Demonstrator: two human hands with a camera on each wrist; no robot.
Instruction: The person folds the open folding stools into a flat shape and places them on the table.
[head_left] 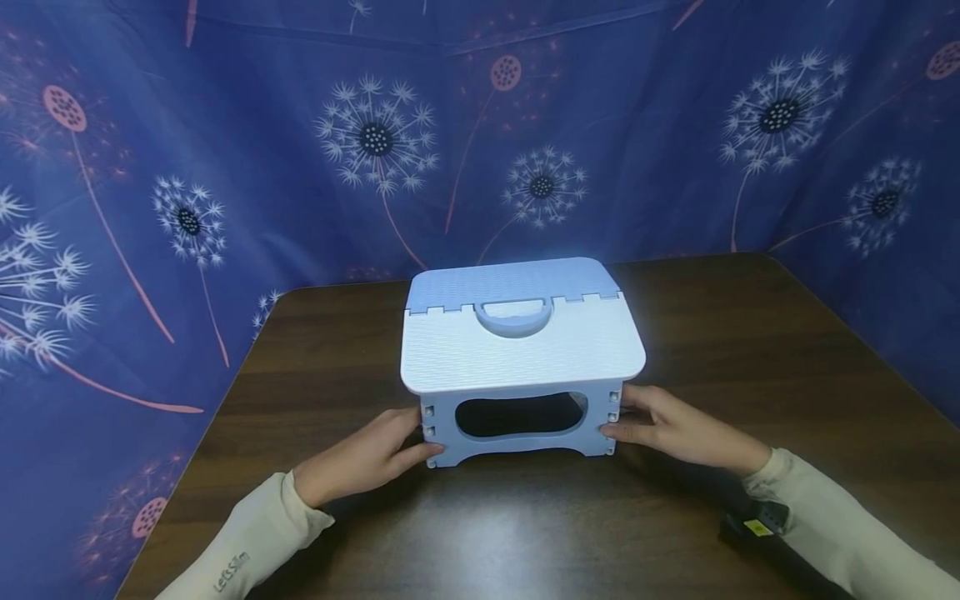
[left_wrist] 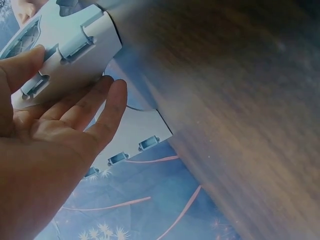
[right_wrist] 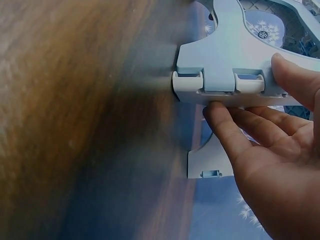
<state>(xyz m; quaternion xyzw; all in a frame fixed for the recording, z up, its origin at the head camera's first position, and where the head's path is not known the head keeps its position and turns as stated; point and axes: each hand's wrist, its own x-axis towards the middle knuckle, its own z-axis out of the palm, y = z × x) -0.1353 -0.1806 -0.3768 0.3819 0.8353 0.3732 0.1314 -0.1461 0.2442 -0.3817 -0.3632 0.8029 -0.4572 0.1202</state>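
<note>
At twelve o'clock hangs a blue dandelion-print curtain [head_left: 645,167], with a dark wooden table [head_left: 330,358] before it. Around the table's middle a folding stool [head_left: 517,358] stands upright, its pale-blue front leg panel [head_left: 517,443] facing six o'clock. At the stool's four o'clock, the right hand [head_left: 667,425] grips that panel's edge, thumb in front; at eight, the left hand [head_left: 363,458] does likewise. A good hold probably means even pressure at matching heights, fingertips clear of the hinge joints [right_wrist: 248,84].
</note>
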